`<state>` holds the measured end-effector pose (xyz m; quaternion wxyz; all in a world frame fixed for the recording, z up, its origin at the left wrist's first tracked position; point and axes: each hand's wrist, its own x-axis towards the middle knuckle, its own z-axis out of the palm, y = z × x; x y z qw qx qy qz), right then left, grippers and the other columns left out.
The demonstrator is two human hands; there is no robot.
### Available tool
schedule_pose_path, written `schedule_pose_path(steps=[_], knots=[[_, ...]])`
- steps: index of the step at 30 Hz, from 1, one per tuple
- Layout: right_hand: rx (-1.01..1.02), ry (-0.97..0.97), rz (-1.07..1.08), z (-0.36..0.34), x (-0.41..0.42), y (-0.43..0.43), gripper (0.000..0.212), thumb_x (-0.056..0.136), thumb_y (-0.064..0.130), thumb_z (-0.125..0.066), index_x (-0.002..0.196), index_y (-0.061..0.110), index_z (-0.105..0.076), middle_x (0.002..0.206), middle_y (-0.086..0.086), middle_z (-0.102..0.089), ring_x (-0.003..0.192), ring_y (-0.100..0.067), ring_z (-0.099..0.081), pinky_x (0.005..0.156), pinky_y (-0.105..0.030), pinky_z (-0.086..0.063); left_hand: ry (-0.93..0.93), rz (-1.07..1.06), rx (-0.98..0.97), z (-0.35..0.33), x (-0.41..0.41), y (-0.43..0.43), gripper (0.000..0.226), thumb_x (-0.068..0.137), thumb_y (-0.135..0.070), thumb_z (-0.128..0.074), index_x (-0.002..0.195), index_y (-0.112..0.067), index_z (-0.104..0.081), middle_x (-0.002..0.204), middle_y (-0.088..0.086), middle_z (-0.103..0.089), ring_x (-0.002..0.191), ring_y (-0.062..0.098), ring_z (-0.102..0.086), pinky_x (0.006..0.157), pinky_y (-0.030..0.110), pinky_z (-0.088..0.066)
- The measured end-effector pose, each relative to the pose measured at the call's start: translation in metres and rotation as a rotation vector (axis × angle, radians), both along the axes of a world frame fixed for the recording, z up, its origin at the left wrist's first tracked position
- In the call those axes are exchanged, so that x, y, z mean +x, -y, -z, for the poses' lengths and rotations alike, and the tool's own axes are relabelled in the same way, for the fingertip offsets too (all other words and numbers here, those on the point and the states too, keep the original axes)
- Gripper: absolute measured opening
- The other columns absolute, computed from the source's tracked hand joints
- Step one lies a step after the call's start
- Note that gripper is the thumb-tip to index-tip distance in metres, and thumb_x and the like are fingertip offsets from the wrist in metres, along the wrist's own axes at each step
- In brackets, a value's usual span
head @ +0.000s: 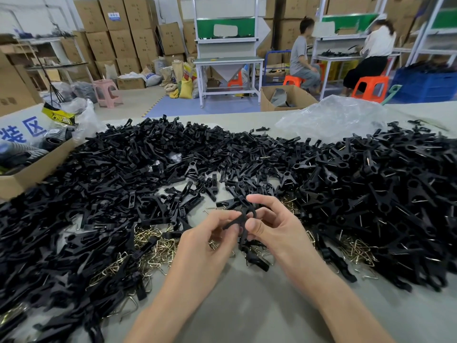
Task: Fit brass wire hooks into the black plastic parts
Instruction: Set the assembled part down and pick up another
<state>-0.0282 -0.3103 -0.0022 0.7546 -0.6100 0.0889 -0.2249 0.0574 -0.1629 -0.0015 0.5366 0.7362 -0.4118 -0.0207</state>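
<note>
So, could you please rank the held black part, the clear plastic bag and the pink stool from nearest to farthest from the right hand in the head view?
1. The black part: pinched in the right hand itself.
2. The clear plastic bag: farther back, to the right.
3. The pink stool: far background, left.

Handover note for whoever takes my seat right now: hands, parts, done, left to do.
Left hand and right hand: both pinch one black plastic part above the table; whether a hook is in it, cannot tell.
Brass hooks lie loose beside the hands, partly under black parts.
Done, it seems: right pile, wires showing in parts.
To do: finish this one, then the left pile.
</note>
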Motion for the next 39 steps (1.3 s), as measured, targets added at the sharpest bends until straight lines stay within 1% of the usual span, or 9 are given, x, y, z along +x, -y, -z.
schedule_pose_path(steps=[5,8,13,18,25,29,32,34,39], knots=[[0.004,0.004,-0.044,-0.003,-0.002,0.000,0.024,0.070,0.024,-0.080,0.094,0.027,-0.078,0.083,0.000,-0.069,0.069,-0.013,-0.066,0.073,-0.020,-0.055,0.070,-0.005,0.012,-0.008,-0.001,-0.003,0.031,0.098,-0.016,-0.062,0.110,-0.044,-0.066,0.095,-0.023,-0.072,0.084,0.006,-0.069,0.073,0.012,-0.050],[0.039,-0.012,0.017,-0.005,-0.001,0.002,0.031,0.067,0.021,-0.081,0.096,0.016,-0.071,0.086,-0.005,-0.072,0.070,-0.015,-0.070,0.071,-0.020,-0.056,0.044,-0.017,0.092,-0.010,0.004,-0.006,0.023,0.100,-0.037,-0.052,0.117,-0.050,-0.055,0.095,-0.023,-0.069,0.082,0.001,-0.067,0.066,0.010,-0.048],[0.011,-0.061,0.188,-0.001,-0.001,0.012,0.034,0.076,0.011,-0.084,0.104,0.014,-0.065,0.078,0.010,-0.074,0.074,-0.005,-0.071,0.068,-0.012,-0.052,0.478,-0.180,0.527,0.002,0.019,-0.014,0.044,0.094,-0.061,-0.044,0.121,-0.032,-0.064,0.115,-0.018,-0.059,0.105,0.008,-0.056,0.094,0.036,-0.047],[-0.071,-0.107,0.202,0.006,-0.001,0.016,0.031,0.079,0.013,-0.084,0.104,0.018,-0.066,0.077,0.016,-0.072,0.071,0.004,-0.066,0.069,-0.009,-0.049,0.602,-0.187,0.655,0.005,0.019,-0.012,0.038,0.085,-0.058,-0.057,0.106,-0.031,-0.073,0.116,-0.006,-0.061,0.103,0.021,-0.061,0.085,0.042,-0.049],[-0.094,-0.120,0.227,0.012,0.003,0.018,0.031,0.080,0.014,-0.084,0.105,0.019,-0.065,0.073,0.020,-0.070,0.069,0.006,-0.064,0.069,-0.008,-0.048,0.467,0.013,0.684,0.008,0.025,-0.016,0.038,0.089,-0.067,-0.046,0.108,-0.039,-0.063,0.139,-0.021,-0.040,0.129,0.007,-0.037,0.109,0.031,-0.024],[-0.097,-0.117,0.246,0.011,0.004,0.018,0.032,0.079,0.015,-0.084,0.105,0.019,-0.065,0.076,0.017,-0.072,0.072,0.003,-0.067,0.070,-0.010,-0.050,0.419,0.058,0.617,0.003,0.022,-0.014,0.016,0.093,-0.057,-0.055,0.098,-0.043,-0.050,0.134,-0.028,-0.040,0.126,-0.003,-0.030,0.106,0.017,-0.013],[-0.083,-0.109,0.258,0.010,0.003,0.018,0.033,0.080,0.017,-0.084,0.106,0.021,-0.064,0.083,0.012,-0.075,0.081,-0.008,-0.073,0.077,-0.019,-0.056,0.419,0.056,0.540,0.002,0.020,-0.013,0.016,0.094,-0.049,-0.058,0.088,-0.042,-0.045,0.111,-0.026,-0.053,0.111,-0.006,-0.039,0.106,0.021,-0.024],[-0.076,-0.105,0.267,0.010,0.003,0.018,0.033,0.079,0.019,-0.084,0.106,0.021,-0.064,0.084,0.010,-0.075,0.083,-0.012,-0.074,0.080,-0.022,-0.056,0.303,0.007,0.445,-0.001,0.019,-0.012,0.014,0.093,-0.046,-0.059,0.083,-0.041,-0.050,0.093,-0.024,-0.059,0.101,-0.004,-0.047,0.096,0.024,-0.035],[-0.072,-0.111,0.269,0.010,0.002,0.018,0.033,0.079,0.022,-0.085,0.105,0.024,-0.065,0.088,0.009,-0.076,0.088,-0.017,-0.075,0.085,-0.027,-0.055,-0.025,-0.128,0.128,-0.007,0.021,-0.010,0.010,0.092,-0.031,-0.068,0.085,-0.036,-0.062,0.086,-0.020,-0.069,0.080,0.000,-0.063,0.072,0.011,-0.045]])
